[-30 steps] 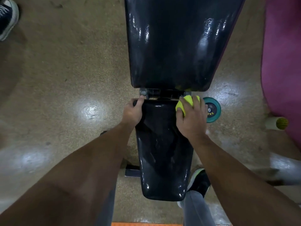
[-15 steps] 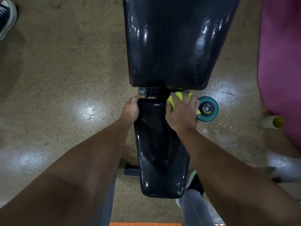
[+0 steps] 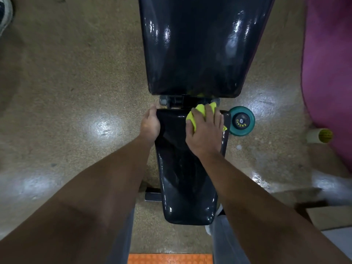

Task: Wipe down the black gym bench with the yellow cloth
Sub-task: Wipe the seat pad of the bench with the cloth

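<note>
The black gym bench runs down the middle, with its wide back pad (image 3: 198,50) at the top and its narrow seat pad (image 3: 186,178) below. A metal hinge (image 3: 177,101) joins the two pads. My right hand (image 3: 206,136) holds the bunched yellow cloth (image 3: 199,110) and presses it on the seat's far end, right of centre. My left hand (image 3: 150,126) grips the seat's far left corner, fingers curled round the edge. My forearms hide parts of the seat's sides.
A teal weight disc (image 3: 241,121) lies on the floor just right of the seat. A magenta mat (image 3: 327,73) fills the right edge, with a white bottle (image 3: 320,135) beside it. A shoe (image 3: 4,14) shows at the top left. An orange mat (image 3: 169,259) lies at my feet.
My right hand has slid the cloth leftward from the seat's far right corner along the far edge. My left hand keeps its hold on the left corner.
</note>
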`<state>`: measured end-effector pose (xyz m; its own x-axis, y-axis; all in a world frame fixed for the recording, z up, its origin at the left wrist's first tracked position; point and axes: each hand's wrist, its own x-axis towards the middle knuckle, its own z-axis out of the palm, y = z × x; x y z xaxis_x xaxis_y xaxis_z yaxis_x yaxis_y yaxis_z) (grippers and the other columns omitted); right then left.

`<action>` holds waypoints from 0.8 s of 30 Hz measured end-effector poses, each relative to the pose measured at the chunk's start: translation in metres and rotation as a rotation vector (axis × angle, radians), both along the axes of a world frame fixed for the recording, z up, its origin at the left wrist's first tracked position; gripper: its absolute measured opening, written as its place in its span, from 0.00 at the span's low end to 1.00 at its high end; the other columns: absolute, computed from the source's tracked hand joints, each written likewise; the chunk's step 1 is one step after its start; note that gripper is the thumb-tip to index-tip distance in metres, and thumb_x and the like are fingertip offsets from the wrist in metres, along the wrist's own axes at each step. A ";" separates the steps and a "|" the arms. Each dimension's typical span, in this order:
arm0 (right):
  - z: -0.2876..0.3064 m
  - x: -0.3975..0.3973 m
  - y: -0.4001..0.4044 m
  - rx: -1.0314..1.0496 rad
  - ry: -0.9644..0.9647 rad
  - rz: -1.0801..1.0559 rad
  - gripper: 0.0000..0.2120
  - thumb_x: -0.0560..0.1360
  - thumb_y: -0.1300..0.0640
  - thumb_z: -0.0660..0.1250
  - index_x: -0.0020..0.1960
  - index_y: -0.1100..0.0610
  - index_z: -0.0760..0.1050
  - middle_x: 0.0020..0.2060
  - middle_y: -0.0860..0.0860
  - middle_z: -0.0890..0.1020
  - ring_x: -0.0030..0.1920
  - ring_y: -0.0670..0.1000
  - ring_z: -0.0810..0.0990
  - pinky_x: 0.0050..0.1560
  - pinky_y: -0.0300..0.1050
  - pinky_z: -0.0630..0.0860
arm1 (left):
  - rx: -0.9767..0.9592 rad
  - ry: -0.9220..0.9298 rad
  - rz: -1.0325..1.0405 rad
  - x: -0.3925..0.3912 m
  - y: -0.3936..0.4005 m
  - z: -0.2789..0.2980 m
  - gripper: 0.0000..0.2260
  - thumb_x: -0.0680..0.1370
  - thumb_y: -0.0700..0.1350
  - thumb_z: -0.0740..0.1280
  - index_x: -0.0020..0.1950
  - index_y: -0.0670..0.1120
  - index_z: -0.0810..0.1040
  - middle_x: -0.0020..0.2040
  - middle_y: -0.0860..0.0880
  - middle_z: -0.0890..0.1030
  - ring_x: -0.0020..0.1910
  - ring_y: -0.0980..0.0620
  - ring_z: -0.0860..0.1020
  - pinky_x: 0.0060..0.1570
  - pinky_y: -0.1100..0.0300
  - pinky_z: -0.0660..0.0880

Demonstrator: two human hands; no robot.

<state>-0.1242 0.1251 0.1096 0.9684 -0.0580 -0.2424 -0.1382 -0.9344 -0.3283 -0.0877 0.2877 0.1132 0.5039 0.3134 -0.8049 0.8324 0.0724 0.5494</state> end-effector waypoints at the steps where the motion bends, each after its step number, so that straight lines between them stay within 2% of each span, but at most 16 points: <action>1: 0.000 -0.007 -0.008 -0.007 -0.004 0.032 0.24 0.83 0.43 0.55 0.75 0.50 0.71 0.78 0.59 0.66 0.80 0.66 0.58 0.80 0.65 0.55 | -0.024 0.015 0.016 -0.001 0.002 -0.007 0.30 0.80 0.70 0.57 0.69 0.49 0.78 0.61 0.49 0.83 0.63 0.47 0.78 0.72 0.48 0.70; 3: -0.001 -0.011 -0.025 -0.032 0.012 0.002 0.24 0.83 0.43 0.56 0.77 0.49 0.69 0.79 0.60 0.63 0.80 0.68 0.56 0.80 0.66 0.54 | -0.075 0.058 0.042 -0.004 0.009 -0.030 0.39 0.72 0.76 0.58 0.71 0.52 0.79 0.63 0.47 0.84 0.63 0.44 0.81 0.72 0.44 0.73; 5: 0.001 0.001 -0.027 -0.021 0.062 -0.141 0.24 0.83 0.43 0.58 0.78 0.48 0.68 0.80 0.62 0.61 0.80 0.71 0.55 0.80 0.67 0.54 | -0.099 0.096 0.027 -0.004 0.011 -0.033 0.35 0.76 0.73 0.57 0.69 0.50 0.81 0.60 0.45 0.86 0.60 0.44 0.83 0.68 0.46 0.77; 7: 0.001 0.011 -0.013 -0.024 0.108 -0.242 0.25 0.83 0.42 0.58 0.78 0.48 0.68 0.80 0.62 0.60 0.79 0.72 0.54 0.80 0.68 0.53 | -0.107 0.103 0.029 0.000 0.006 -0.013 0.30 0.83 0.67 0.56 0.67 0.46 0.82 0.58 0.44 0.87 0.58 0.44 0.84 0.59 0.51 0.80; 9: 0.002 0.012 -0.001 -0.045 0.085 -0.147 0.26 0.83 0.42 0.56 0.78 0.48 0.69 0.79 0.62 0.62 0.79 0.73 0.55 0.79 0.69 0.52 | -0.133 0.105 0.036 0.002 0.005 -0.011 0.27 0.85 0.63 0.55 0.66 0.45 0.81 0.55 0.43 0.86 0.54 0.45 0.84 0.46 0.55 0.79; 11: 0.004 -0.002 -0.003 -0.044 0.050 0.011 0.26 0.83 0.41 0.54 0.78 0.48 0.68 0.79 0.61 0.62 0.80 0.71 0.55 0.80 0.69 0.51 | -0.153 0.109 0.039 0.003 0.005 -0.010 0.26 0.86 0.62 0.54 0.66 0.44 0.80 0.54 0.42 0.86 0.50 0.47 0.84 0.41 0.56 0.76; 13: 0.003 -0.010 -0.015 -0.060 0.037 0.059 0.27 0.83 0.40 0.52 0.78 0.48 0.67 0.79 0.60 0.62 0.80 0.70 0.55 0.79 0.69 0.52 | -0.169 0.113 0.052 0.003 0.005 -0.008 0.27 0.86 0.62 0.53 0.66 0.43 0.81 0.55 0.41 0.86 0.50 0.47 0.84 0.40 0.57 0.76; 17: 0.001 0.015 -0.001 -0.056 0.106 -0.120 0.26 0.82 0.40 0.55 0.77 0.47 0.69 0.79 0.61 0.63 0.79 0.71 0.55 0.79 0.70 0.48 | -0.194 0.135 0.080 0.005 0.003 -0.006 0.26 0.87 0.60 0.53 0.62 0.42 0.81 0.47 0.43 0.85 0.44 0.48 0.82 0.38 0.57 0.74; 21: 0.004 0.016 0.036 -0.024 0.096 0.110 0.26 0.83 0.42 0.57 0.78 0.49 0.68 0.78 0.61 0.65 0.79 0.69 0.58 0.80 0.69 0.51 | -0.248 0.156 0.140 0.004 0.004 -0.004 0.27 0.87 0.61 0.54 0.56 0.42 0.83 0.50 0.41 0.86 0.48 0.44 0.83 0.46 0.56 0.78; 24: 0.007 0.002 0.027 -0.006 0.065 0.209 0.27 0.83 0.42 0.54 0.80 0.49 0.65 0.79 0.59 0.63 0.80 0.67 0.57 0.81 0.67 0.53 | -0.292 0.170 0.129 0.003 0.007 -0.007 0.28 0.87 0.60 0.51 0.55 0.42 0.84 0.50 0.41 0.86 0.50 0.43 0.84 0.48 0.54 0.79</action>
